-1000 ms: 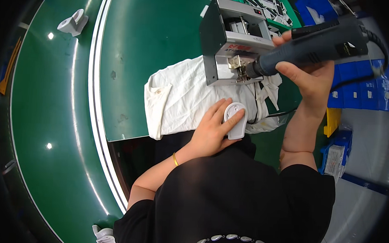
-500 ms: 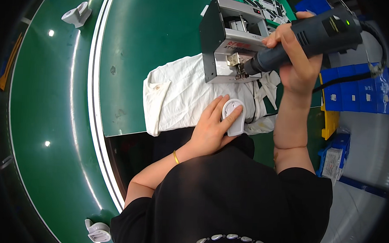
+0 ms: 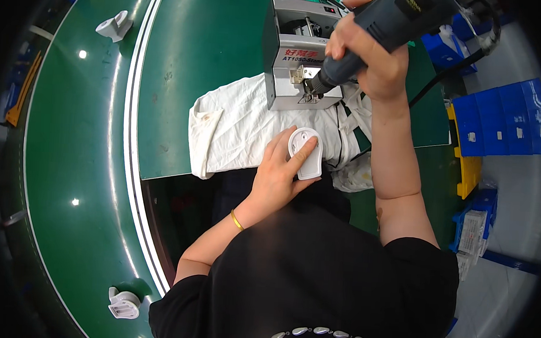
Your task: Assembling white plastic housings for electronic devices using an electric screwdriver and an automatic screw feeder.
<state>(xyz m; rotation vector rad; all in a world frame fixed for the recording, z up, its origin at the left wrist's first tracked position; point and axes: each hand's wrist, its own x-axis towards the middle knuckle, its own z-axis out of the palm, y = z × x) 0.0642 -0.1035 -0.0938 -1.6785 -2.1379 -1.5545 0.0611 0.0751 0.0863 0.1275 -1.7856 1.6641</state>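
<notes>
My left hand (image 3: 272,175) grips a white plastic part (image 3: 310,166), rounded at one end with a recessed face, thumb across its top. It sits low over the near edge of a white cloth (image 3: 239,128). In my right hand (image 3: 385,68) is a dark electric screwdriver (image 3: 382,21), slanting down to the left. Its tip reaches the front outlet of a grey metal screw feeder (image 3: 278,88) standing on the cloth's far side. Whether a screw is on the bit is too small to tell.
To the left runs a green belt (image 3: 59,160) behind a white rail, carrying a white plastic part (image 3: 115,27) far off and another white part (image 3: 124,307) near me. Blue bins (image 3: 499,121) stand at right; a black cable (image 3: 446,74) trails from the screwdriver.
The whole view has shifted slightly. The screwdriver's body has moved left relative to the feeder, its tip staying at the outlet. My left hand still holds the white part.
</notes>
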